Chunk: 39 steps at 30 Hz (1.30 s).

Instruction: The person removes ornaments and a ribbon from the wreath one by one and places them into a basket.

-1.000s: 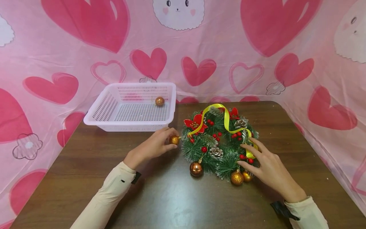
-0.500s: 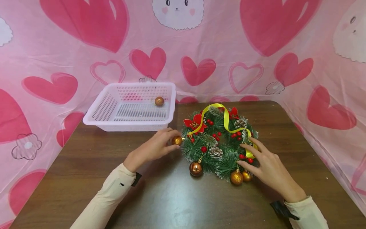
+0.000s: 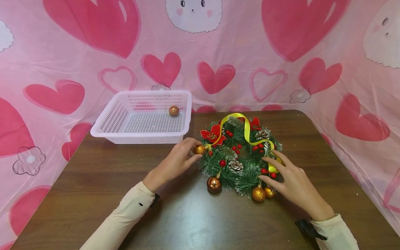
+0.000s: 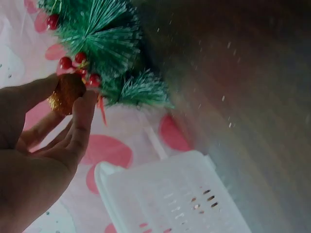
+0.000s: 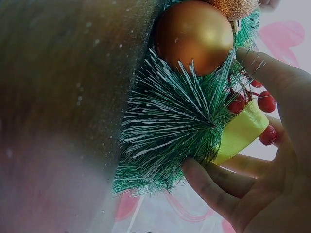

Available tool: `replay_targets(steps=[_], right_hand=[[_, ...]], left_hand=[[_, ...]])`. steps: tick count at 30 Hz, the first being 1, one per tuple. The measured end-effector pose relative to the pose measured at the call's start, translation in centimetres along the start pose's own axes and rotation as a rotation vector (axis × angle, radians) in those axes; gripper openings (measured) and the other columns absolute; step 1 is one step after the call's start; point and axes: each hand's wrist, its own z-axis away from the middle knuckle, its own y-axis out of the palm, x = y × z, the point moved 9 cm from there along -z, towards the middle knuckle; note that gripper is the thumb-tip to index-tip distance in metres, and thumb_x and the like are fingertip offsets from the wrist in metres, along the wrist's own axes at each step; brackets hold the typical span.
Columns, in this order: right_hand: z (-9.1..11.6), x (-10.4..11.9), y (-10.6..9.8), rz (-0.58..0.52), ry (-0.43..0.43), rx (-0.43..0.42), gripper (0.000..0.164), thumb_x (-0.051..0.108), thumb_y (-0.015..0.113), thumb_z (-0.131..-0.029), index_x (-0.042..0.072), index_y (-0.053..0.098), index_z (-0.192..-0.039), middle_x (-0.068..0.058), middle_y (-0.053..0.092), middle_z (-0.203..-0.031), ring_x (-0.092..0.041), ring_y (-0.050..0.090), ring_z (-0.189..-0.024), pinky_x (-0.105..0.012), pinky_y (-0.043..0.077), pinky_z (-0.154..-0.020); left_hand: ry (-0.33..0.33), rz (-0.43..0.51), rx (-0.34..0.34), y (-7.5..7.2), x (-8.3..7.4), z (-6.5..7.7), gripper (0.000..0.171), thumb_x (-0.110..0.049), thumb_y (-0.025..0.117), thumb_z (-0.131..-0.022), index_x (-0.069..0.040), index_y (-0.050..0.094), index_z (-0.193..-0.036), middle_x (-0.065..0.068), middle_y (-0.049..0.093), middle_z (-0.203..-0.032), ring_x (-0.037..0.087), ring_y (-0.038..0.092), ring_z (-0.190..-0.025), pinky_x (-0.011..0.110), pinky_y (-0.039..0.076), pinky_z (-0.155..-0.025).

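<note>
My left hand point(image 3: 175, 160) pinches a glittery gold bauble point(image 3: 199, 149) between thumb and fingers, at the left edge of a green wreath point(image 3: 218, 152). In the left wrist view the bauble point(image 4: 63, 99) is close to red berries point(image 4: 80, 58). My right hand point(image 3: 292, 178) holds the wreath's right side, thumb and fingers spread around the greenery and a yellow ribbon point(image 5: 243, 132). A shiny brown bauble point(image 3: 214, 184), a glittery bauble point(image 3: 258, 194) and a matte gold bauble point(image 5: 194, 36) hang along the wreath's near side. Pinecones point(image 3: 235, 166) and red flowers point(image 3: 213, 134) decorate it.
A white plastic basket point(image 3: 143, 139) stands at the back left of the wooden table point(image 3: 200, 222), with one gold bauble point(image 3: 173, 110) inside. Behind the table hangs a pink cloth point(image 3: 243, 45) printed with hearts.
My left hand has moved slightly right, bringing the glittery bauble from just beside the wreath up to its left edge. My right hand and the wreath have stayed in place.
</note>
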Motion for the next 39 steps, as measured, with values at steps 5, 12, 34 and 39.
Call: replay_targets(steps=[5,12,34,39], right_hand=[[0.0,0.1,0.0,0.002,-0.008,-0.005,0.061,0.039,0.084,-0.078,0.013,0.064,-0.129,-0.025,0.049,-0.139,-0.022,0.061,-0.059,-0.049,0.056,-0.057],[0.0,0.1,0.0,0.0,-0.008,-0.001,0.061,0.039,0.084,-0.078,0.013,0.063,-0.13,-0.025,0.048,-0.139,-0.021,0.06,-0.057,-0.049,0.056,-0.058],[0.1,-0.1,0.1,-0.009,0.017,0.022,0.062,0.041,0.083,-0.079,0.015,0.063,-0.131,-0.025,0.046,-0.142,-0.02,0.06,-0.058,-0.052,0.056,-0.061],[0.1,-0.2,0.1,-0.01,0.016,0.011,0.061,0.04,0.083,-0.079,0.015,0.063,-0.131,-0.023,0.047,-0.142,-0.021,0.06,-0.057,-0.05,0.056,-0.06]], left_hand=[[0.004,-0.049,-0.086,-0.3,0.0,0.1,0.031,-0.011,0.075,-0.089,0.002,0.063,-0.114,0.01,0.062,-0.104,0.018,0.065,-0.083,0.031,0.057,-0.072],[-0.029,-0.046,-0.123,-1.3,0.4,0.1,0.031,-0.01,0.077,-0.088,0.001,0.064,-0.114,0.008,0.063,-0.1,0.016,0.065,-0.082,0.026,0.056,-0.072],[-0.081,-0.08,-0.177,-5.5,0.8,-0.1,0.036,-0.012,0.076,-0.089,0.003,0.064,-0.12,0.012,0.063,-0.109,0.02,0.063,-0.088,0.036,0.056,-0.072],[-0.086,-0.082,-0.209,-6.5,0.9,-0.1,0.036,-0.011,0.076,-0.089,0.003,0.064,-0.12,0.013,0.063,-0.112,0.021,0.062,-0.09,0.034,0.057,-0.07]])
